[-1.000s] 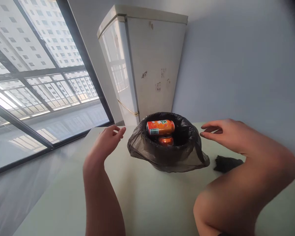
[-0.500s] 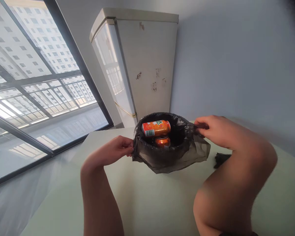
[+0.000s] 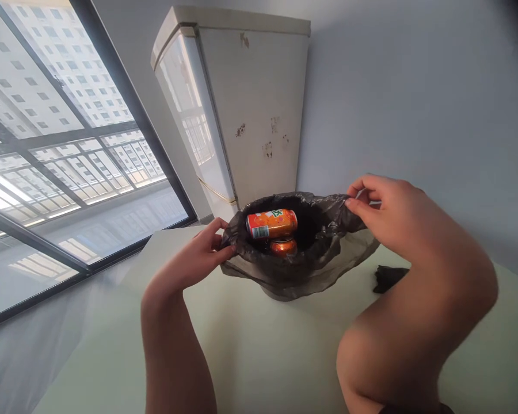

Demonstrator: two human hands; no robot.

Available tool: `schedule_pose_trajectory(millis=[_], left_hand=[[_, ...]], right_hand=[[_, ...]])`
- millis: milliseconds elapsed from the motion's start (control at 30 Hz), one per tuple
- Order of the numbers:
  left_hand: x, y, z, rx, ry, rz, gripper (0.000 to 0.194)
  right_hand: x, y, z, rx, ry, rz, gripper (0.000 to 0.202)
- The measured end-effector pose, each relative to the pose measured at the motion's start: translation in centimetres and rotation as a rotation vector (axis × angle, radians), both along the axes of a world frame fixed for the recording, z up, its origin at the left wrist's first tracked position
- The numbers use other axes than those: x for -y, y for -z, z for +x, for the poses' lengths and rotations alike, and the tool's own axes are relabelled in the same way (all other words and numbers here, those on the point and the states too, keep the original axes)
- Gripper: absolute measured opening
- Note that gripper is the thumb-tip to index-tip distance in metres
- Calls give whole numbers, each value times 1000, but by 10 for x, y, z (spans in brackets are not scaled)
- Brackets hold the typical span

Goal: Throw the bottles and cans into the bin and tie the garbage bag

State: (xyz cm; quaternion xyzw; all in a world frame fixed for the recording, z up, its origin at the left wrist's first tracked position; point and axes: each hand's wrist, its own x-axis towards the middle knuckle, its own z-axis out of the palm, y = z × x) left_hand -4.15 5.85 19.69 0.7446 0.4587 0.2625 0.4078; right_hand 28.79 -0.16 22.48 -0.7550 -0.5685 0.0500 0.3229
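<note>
A thin black plastic bag lines a round bin on the table, its edge folded down over the rim; the bin itself is mostly hidden. Two orange drink cans lie in it: one can on its side on top, the other can partly covered beneath. At the left edge of the bag, my left hand pinches the plastic between thumb and fingers. My right hand grips the opposite edge, pulling the film outward and up from the rim.
The pale green table spreads under my arms. A crumpled black piece of plastic lies near my right forearm. Behind the table stands a white refrigerator with worn marks. Glass sliding doors are at the left, a plain wall at the right.
Both hands have risen and moved apart, the right one more. The bag's edges are stretched out sideways and lifted. Both cans stay inside.
</note>
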Motion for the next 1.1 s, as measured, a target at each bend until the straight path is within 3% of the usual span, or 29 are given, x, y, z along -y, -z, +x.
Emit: schedule_pose_trajectory(millis=[167,333,467,633,733,867,933,1100], left_hand=[[-5,-4,-4,154,-220,10,28],[-4,-9,-1,452,-258,68,26],[-4,-11,0,702,-342,211,24],[-17,-1,-1,737,-555,470,21],[-29,8,-6,695,-678,569,18],[-34,10,-9,841,-740,571,21],[-32,7,-9,939,-735,589,23],[-17,-4,-12,1068,-673,705,27]], right_hand=[[3,-3,-1,-25,-21,34,16],[14,-20,-20,-118,63,180,19],[19,-26,-30,-264,133,352,17],[9,-12,-18,-284,65,659,21],[-1,-3,-4,-250,98,667,22],[-18,7,12,-318,126,752,24],[-26,9,15,-410,60,812,25],[-29,4,6,-640,-275,1051,22]])
